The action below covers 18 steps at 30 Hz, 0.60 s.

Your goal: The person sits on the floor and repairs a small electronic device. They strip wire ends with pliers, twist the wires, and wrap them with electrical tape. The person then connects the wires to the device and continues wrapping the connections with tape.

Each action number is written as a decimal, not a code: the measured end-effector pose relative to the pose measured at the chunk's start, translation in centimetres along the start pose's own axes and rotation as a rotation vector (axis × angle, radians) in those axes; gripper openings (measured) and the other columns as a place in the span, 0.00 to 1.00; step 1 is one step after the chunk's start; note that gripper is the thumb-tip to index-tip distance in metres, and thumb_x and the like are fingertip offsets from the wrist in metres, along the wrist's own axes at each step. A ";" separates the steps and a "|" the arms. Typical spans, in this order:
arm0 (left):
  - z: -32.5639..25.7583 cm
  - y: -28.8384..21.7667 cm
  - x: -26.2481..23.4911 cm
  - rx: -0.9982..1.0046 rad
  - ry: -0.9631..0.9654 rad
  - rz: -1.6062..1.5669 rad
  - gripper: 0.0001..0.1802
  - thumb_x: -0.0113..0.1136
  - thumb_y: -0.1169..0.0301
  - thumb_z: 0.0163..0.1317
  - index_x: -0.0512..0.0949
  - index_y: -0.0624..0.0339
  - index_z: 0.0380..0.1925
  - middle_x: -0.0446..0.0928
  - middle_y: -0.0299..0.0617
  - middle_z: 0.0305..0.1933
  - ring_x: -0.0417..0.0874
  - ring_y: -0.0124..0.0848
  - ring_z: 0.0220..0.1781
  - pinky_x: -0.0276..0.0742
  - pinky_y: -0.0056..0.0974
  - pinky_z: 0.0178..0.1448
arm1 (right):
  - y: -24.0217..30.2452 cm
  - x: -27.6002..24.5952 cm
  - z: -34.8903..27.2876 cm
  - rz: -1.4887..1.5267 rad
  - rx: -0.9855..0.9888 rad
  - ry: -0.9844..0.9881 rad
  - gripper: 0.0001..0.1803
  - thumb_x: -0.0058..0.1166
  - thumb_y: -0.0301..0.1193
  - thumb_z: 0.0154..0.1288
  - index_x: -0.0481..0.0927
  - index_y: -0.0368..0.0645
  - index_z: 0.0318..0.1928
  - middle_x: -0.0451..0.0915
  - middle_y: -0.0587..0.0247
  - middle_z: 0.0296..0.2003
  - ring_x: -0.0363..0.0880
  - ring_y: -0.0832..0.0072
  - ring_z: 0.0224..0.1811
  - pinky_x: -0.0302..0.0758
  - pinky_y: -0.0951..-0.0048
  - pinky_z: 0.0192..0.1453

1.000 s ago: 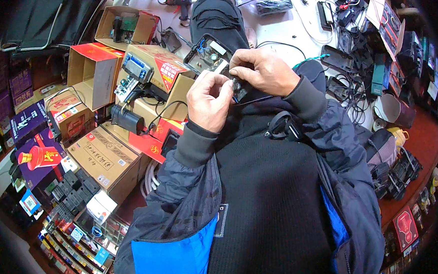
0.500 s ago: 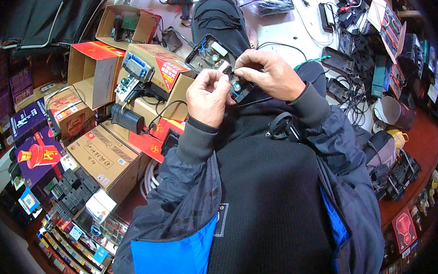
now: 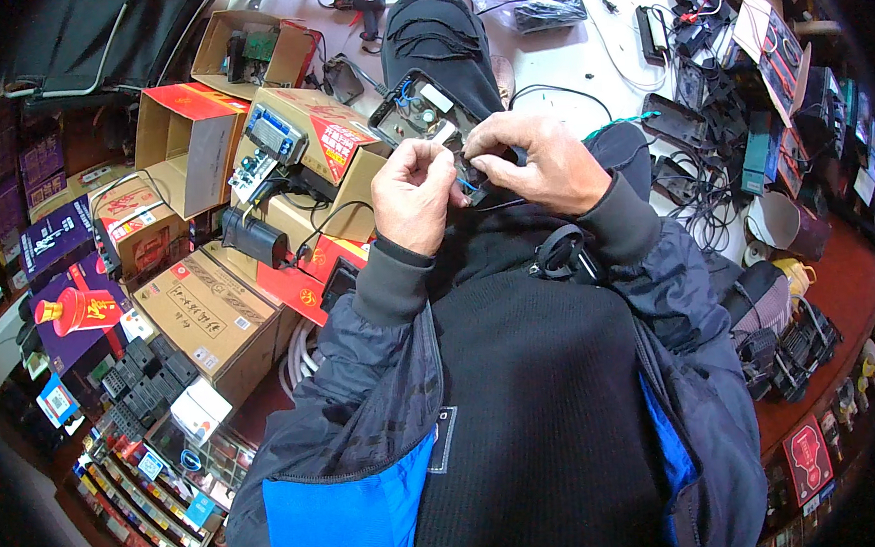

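Note:
An opened black electronics case (image 3: 411,125) with a circuit board and blue wires inside rests at my lap, partly covered by my hands. My left hand (image 3: 416,197) is closed in a pinch over its near end, thumb and forefinger pressed together. From the other side my right hand (image 3: 543,163) pinches close to the left fingertips, its fingers curled inward. What either pinch holds is too small and too hidden to name. A bit of blue wire (image 3: 467,185) shows between the two hands.
Cardboard boxes (image 3: 334,144) stand on the left, one with a circuit board module (image 3: 277,135) on top. A heat gun-like tool (image 3: 361,9) lies at the far side. Black adapters and tangled cables (image 3: 704,207) are heaped on the right. A red bottle (image 3: 81,309) is far left.
My right hand has shifted slightly left and down, nearer the left fingertips, covering more of the case's near end. My left hand has hardly moved.

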<state>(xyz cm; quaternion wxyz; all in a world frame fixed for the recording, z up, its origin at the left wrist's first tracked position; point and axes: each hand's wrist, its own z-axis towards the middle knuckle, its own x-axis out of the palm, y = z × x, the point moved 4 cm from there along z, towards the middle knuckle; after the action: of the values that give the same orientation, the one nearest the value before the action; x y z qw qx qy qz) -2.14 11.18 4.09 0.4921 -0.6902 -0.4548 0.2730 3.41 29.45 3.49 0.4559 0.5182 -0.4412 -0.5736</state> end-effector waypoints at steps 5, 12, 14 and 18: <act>-0.4 -0.4 0.4 0.000 0.012 0.036 0.03 0.63 0.76 0.75 0.80 0.65 0.42 0.81 0.35 0.33 0.83 0.22 0.28 0.81 0.29 0.34 | 0.2 0.8 0.3 -0.085 0.057 -0.035 0.10 0.68 0.29 0.64 0.80 0.39 0.41 0.85 0.52 0.34 0.87 0.56 0.37 0.83 0.59 0.42; -1.5 -1.0 1.2 0.041 0.028 0.109 0.03 0.64 0.78 0.74 0.81 0.65 0.43 0.81 0.33 0.32 0.82 0.20 0.28 0.81 0.28 0.33 | 0.3 1.6 1.3 -0.343 -0.325 -0.194 0.13 0.68 0.25 0.60 0.82 0.38 0.45 0.82 0.54 0.32 0.85 0.56 0.34 0.81 0.61 0.39; -1.4 -0.9 1.3 0.058 0.018 0.088 0.02 0.65 0.78 0.73 0.82 0.65 0.43 0.81 0.33 0.33 0.82 0.19 0.29 0.81 0.28 0.33 | -0.1 1.8 1.3 -0.319 -0.255 -0.159 0.14 0.69 0.27 0.59 0.82 0.39 0.45 0.83 0.51 0.34 0.85 0.51 0.38 0.82 0.55 0.44; -1.3 -0.7 1.2 0.069 0.015 0.062 0.02 0.64 0.78 0.73 0.81 0.64 0.43 0.81 0.33 0.33 0.82 0.19 0.29 0.82 0.28 0.34 | -0.2 1.6 1.1 -0.262 -0.117 -0.063 0.13 0.69 0.28 0.59 0.83 0.38 0.43 0.83 0.50 0.34 0.85 0.52 0.37 0.82 0.57 0.43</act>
<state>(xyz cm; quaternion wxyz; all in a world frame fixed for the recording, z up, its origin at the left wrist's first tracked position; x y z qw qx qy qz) -0.82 11.73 5.27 0.5104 -0.6886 -0.4197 0.2986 2.24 28.00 3.08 0.3925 0.5257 -0.3498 -0.6687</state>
